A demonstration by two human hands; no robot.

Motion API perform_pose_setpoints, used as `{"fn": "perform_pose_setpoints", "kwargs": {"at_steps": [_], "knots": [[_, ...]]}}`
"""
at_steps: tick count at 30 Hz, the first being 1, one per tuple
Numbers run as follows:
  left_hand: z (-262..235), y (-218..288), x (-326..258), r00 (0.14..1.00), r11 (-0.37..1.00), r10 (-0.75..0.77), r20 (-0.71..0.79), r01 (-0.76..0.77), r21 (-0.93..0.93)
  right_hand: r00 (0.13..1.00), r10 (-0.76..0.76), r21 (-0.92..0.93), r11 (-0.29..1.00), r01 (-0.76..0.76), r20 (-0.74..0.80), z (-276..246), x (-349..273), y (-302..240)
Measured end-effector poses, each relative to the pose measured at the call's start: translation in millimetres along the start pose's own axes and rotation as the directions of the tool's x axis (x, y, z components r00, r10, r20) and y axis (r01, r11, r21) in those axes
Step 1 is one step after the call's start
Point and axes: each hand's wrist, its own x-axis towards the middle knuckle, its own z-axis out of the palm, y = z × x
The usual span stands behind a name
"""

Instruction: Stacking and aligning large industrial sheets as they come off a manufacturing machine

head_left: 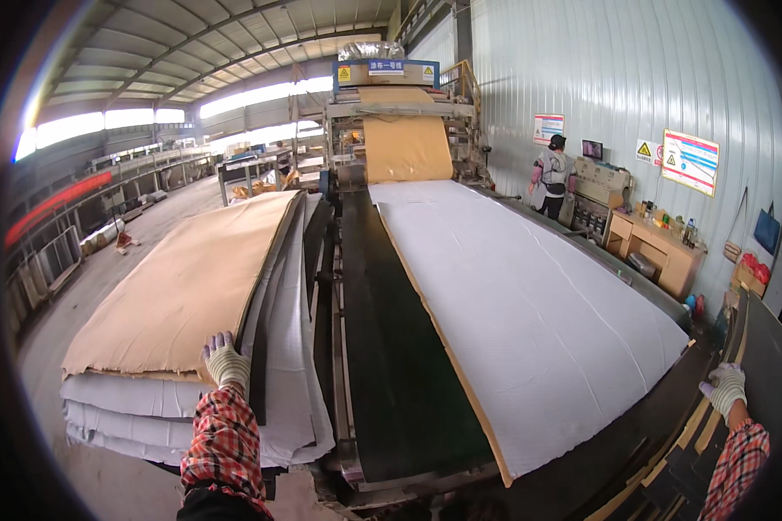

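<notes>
My left hand (226,361), in a striped knit glove with purple fingertips, lies with fingers stretched out at the near right corner of a tan sheet (187,282). That sheet tops a stack of white sheets (135,398) on the left. My right hand (725,387), gloved alike, rests at the edge of dark boards (771,356) at the far right, its fingers apart. Between my hands a long white sheet (530,304) with a tan edge lies along the dark conveyor belt (399,373). Neither hand touches this white sheet.
A large machine (399,104) stands at the belt's far end, with tan material (406,148) coming down from it. Back right, a person (552,178) stands near a control cabinet (601,191). A wooden desk (660,247) holding bottles lines the right wall. Racks (130,174) stand left.
</notes>
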Motion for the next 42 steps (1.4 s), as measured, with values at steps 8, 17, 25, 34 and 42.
{"fn": "perform_pose_setpoints", "kwargs": {"at_steps": [8, 17, 25, 34, 42], "knots": [[2.3, 0.9, 2.9, 0.999, 0.999, -0.025, 0.022, 0.026, -0.020, 0.991, -0.097, -0.190, 0.975, 0.113, 0.094, 22.2, 17.8, 7.3], [3.4, -7.4, -0.6, 0.999, 0.999, -0.040, 0.013, 0.040, -0.027, 0.967, -0.205, -0.105, 0.969, 0.222, 0.153, 20.4, 12.3, -5.9], [-0.7, -3.1, 5.5, 0.996, 0.997, -0.063, 0.057, 0.066, -0.051, 0.845, -0.381, 0.018, 0.914, 0.404, 0.375, -13.8, -15.6, -37.0], [25.1, -12.4, 5.1, 0.996, 0.997, -0.052, 0.069, 0.056, -0.056, 0.811, -0.323, -0.055, 0.916, 0.397, 0.487, -17.5, -9.8, -40.2], [29.7, -19.5, 3.8, 0.999, 0.998, -0.037, 0.034, 0.039, -0.040, 0.822, -0.309, -0.048, 0.925, 0.376, 0.478, -13.9, -11.6, -37.7]]}}
